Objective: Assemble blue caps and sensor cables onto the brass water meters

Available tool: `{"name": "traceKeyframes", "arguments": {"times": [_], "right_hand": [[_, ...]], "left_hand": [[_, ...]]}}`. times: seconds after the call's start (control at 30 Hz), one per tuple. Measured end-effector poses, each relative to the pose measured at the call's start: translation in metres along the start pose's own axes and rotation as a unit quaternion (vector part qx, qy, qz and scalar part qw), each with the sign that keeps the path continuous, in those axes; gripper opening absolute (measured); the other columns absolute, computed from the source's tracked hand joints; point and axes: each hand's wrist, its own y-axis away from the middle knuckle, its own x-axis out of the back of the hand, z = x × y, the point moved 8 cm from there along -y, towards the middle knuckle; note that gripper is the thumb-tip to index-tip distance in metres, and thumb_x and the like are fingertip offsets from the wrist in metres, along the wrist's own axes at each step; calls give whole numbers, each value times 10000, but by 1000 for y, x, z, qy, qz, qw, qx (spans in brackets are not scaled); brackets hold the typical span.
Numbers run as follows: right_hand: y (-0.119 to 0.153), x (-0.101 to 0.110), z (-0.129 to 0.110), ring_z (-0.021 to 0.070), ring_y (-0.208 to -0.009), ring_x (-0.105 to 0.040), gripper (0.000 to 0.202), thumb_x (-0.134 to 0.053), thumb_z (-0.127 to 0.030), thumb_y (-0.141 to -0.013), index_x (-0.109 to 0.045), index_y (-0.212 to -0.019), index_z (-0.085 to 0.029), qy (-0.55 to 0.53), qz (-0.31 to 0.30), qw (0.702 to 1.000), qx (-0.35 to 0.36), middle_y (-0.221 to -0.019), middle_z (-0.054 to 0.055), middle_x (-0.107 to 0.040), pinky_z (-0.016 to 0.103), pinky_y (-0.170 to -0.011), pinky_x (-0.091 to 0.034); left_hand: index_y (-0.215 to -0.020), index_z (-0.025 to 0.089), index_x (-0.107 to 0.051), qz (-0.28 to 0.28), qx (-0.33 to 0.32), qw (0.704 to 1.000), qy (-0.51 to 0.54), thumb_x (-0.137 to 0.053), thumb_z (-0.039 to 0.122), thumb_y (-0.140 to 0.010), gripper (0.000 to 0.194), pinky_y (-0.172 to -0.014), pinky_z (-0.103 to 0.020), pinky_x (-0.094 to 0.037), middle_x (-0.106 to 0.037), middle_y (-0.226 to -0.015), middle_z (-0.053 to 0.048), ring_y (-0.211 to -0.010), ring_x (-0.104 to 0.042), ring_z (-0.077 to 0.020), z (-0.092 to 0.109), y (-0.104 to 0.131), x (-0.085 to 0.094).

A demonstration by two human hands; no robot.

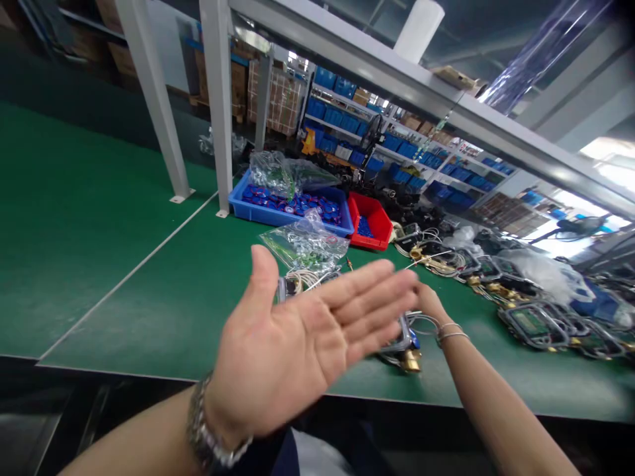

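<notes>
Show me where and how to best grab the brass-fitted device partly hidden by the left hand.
Probably by its brass-coloured fitting, coming from the near side: this stubby end juts toward the green table's front edge, uncovered, while the left hand hides part of the device.

Bare left hand [290, 354], silvery link band [200, 423] at its wrist, thin silvery bangles [454, 335] on right wrist [439, 313], navy clothing [286, 455]

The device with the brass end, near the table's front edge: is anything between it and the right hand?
Only loops of pale cable show between the right hand and the device. The open left hand, nearer the camera, hides part of both, so whatever is behind it can't be seen.
</notes>
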Motion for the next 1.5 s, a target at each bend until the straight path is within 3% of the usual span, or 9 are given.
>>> {"name": "traceKeyframes", "arguments": {"times": [0.23, 0.4, 0.5, 0.63, 0.77, 0.93, 1.23, 1.37, 1.5], "right_hand": [[-6, -2, -17, 181, -906, -661, 211, -614, -327, -969, -667, -1069, -149, 55, -60, 996, 43, -1035, 67, -691, 378, -849, -548], [-19, 27, -63, 224, -857, -668, 151, -624, -238, -879, -738, -935, -155, 47, -75, 988, 123, -953, 115, -743, 333, -802, -493], [-25, 41, -112, 229, -926, -676, 243, -574, -293, -912, -737, -1054, -180, 17, -83, 978, 190, -1041, 96, -749, 326, -839, -495], [-19, 33, -189, 186, -1000, -668, 278, -604, -282, -912, -706, -1168, -247, -10, -129, 944, 303, -1135, 36, -735, 281, -896, -491], [-12, 9, -243, 200, -1048, -648, 298, -653, -218, -875, -702, -1167, -252, 11, -152, 917, 370, -1150, 46, -714, 294, -939, -463], [-18, -8, -259, 242, -1011, -637, 175, -623, -191, -884, -693, -1044, -172, 54, -138, 918, 369, -1086, 108, -678, 331, -881, -469], [-17, -8, -256, 177, -867, -620, 191, -662, -339, -919, -642, -928, -149, 67, -181, 917, 349, -939, 35, -655, 355, -808, -511], [-5, 29, -262, 166, -740, -567, 66, -566, -210, -889, -585, -843, -166, 0, -136, 932, 335, -805, 34, -635, 283, -678, -423], [49, 63, -281, 150, -706, -541, 178, -412, -267, -967, -533, -856, -195, -95, -120, 919, 363, -787, 10, -623, 255, -640, -388]], "left_hand": [[-1516, 73, -371, 49, -64, 993, 90, -202, 875, -844, 1060, -1262, -463, -212, -352, -1616, -141, -1526, -263, -308, 45, -8, 49], [-1463, 137, -464, 95, -67, 993, 27, -303, 805, -885, 898, -1209, -452, -325, -426, -1575, -124, -1475, -370, -303, 50, -4, 63], [-1349, 179, -571, 213, -78, 965, -130, -420, 680, -934, 667, -1069, -429, -460, -574, -1427, -128, -1289, -558, -285, 55, 4, 94], [-1125, 212, -649, 378, -89, 792, -471, -580, 494, -932, 348, -936, -396, -497, -677, -1160, -77, -1060, -626, -236, 64, 32, 133], [-1190, 272, -619, 331, -130, 554, -753, -686, 440, -864, 372, -1058, -512, -428, -584, -1322, -76, -1245, -520, -298, 49, 49, 125], [-1402, 306, -500, 269, -138, 430, -851, -694, 377, -867, 574, -1049, -533, -475, -375, -1544, -98, -1349, -437, -323, 16, 62, 125], [-1284, 307, -593, 271, -173, 348, -881, -709, 291, -815, 483, -942, -494, -563, -497, -1455, -102, -1203, -580, -304, 18, 60, 129], [-1169, 266, -611, 250, -125, 386, -879, -646, 170, -746, 435, -984, -501, -549, -510, -1475, -100, -1260, -568, -317, 37, 60, 134], [-1135, 262, -607, 239, -89, 403, -879, -578, 68, -671, 503, -1110, -575, -432, -560, -1440, -63, -1380, -453, -335, 61, 70, 124]]}}
